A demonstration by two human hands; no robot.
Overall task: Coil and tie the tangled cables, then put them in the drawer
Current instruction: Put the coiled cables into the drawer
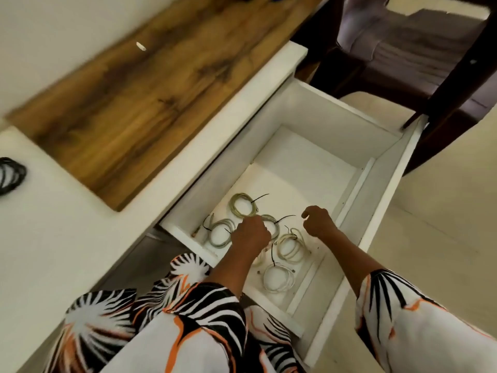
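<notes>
Reaching into the open drawer (382, 184), both hands hover just above the coiled cables. The left hand (250, 234) has its fingers curled down over the middle coil (270, 223); whether it really pinches this coil I cannot tell, because the knuckles hide the contact. The right hand (318, 222) is loosely curled and holds nothing.

I think the main risk is snagging. The black ties stick out from each bundle (one long tail points toward the right hand), so a finger could catch a tail and drag a neighbour coil out of place. The coils lie close, some touching, and one loose end could hook another and tangle again. Also one black cable coil (10, 175) lies on the white counter (67, 251), well apart from the drawer, and may be forgotten.

Five pale grey and white coils show on the drawer floor, each a flat round loop bound with one black tie. They look thin and springy.
</notes>
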